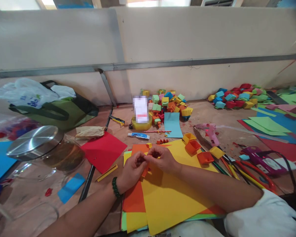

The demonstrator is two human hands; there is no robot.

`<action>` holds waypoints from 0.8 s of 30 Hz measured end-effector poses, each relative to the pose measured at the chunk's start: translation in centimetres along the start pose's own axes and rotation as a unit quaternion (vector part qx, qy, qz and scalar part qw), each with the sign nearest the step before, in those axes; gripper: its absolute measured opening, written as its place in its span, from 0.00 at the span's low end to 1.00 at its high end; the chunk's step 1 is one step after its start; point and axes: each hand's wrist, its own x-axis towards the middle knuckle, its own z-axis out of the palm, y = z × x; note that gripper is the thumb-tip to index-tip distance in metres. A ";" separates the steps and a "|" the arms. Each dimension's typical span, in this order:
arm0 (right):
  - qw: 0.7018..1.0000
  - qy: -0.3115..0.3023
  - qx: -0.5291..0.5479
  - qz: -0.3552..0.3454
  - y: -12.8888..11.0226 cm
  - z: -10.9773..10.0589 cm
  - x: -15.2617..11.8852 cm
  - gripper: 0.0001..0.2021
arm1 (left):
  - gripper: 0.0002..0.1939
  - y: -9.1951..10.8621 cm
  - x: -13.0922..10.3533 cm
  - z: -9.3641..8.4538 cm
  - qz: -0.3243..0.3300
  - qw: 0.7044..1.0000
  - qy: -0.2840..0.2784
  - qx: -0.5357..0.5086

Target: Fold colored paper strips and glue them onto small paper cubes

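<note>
so the small folded orange paper piece [145, 171] was down between the fingers, just above a stack of coloured paper on the brown-topped bench [199, 113]. both hands were pinched in tight on it, the left hand [132, 169] from one side and the right hand [162, 159] from the other, fingertips pretty much touching. the fingers hid most of it, so i couldn't tell its full shape. a dark green beaded bracelet [115, 187] sat on the left wrist.

under the hands, a big yellow paper sheet [172, 200] lay slanted over an orange paper sheet [134, 200]. some little open orange and yellow paper boxes [205, 158] were grouped at the far right part of the stack.

further out, a pale blue paper sheet [173, 126] lay in front of a heap of multicoloured folded paper blocks [171, 107], with a blue and white tube [138, 135] nearby. a pink glue gun [210, 131] was off to the right. over on the left there was a red square paper sheet [105, 151], then a clear glass jar with a silver lid [64, 153], and behind that a green bag [55, 115] topped with white plastic.
</note>
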 end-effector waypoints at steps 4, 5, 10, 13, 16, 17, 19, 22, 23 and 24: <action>0.999 0.028 0.013 -0.015 0.0 -0.2 0.1 0.17 | 0.16 0.0 0.0 0.1 -0.026 0.999 -0.033 -0.010; 0.999 0.038 0.019 -0.018 0.0 -0.3 0.1 0.17 | 0.17 -0.1 0.0 0.2 -0.036 0.999 -0.039 -0.011; 0.996 0.050 0.073 0.008 -0.1 -0.5 0.4 0.20 | 0.18 -0.5 0.2 -0.1 -0.038 0.999 -0.016 -0.011; 0.994 0.025 0.104 0.020 0.0 -0.6 0.7 0.20 | 0.18 -0.3 0.4 -0.3 -0.027 1.000 0.006 -0.004; 0.992 0.028 0.117 0.027 0.1 -0.6 0.9 0.20 | 0.20 0.2 0.7 -0.6 -0.048 0.998 0.034 -0.030; 0.992 0.031 0.117 0.031 0.2 -0.7 0.9 0.20 | 0.22 0.3 0.8 -0.7 -0.057 0.996 0.047 -0.046; 0.992 0.028 0.114 0.043 0.4 -0.8 0.9 0.19 | 0.23 0.3 1.0 -0.8 -0.070 0.991 0.076 -0.080; 0.993 -0.002 0.098 0.065 0.6 -0.9 0.9 0.18 | 0.22 0.2 1.3 -1.1 -0.069 0.984 0.120 -0.115; 0.993 -0.014 0.093 0.071 0.6 -1.0 0.8 0.18 | 0.22 0.1 1.3 -1.1 -0.067 0.982 0.129 -0.121; 0.993 -0.024 0.088 0.075 0.6 -1.0 0.8 0.18 | 0.21 0.0 1.3 -1.2 -0.064 0.981 0.136 -0.123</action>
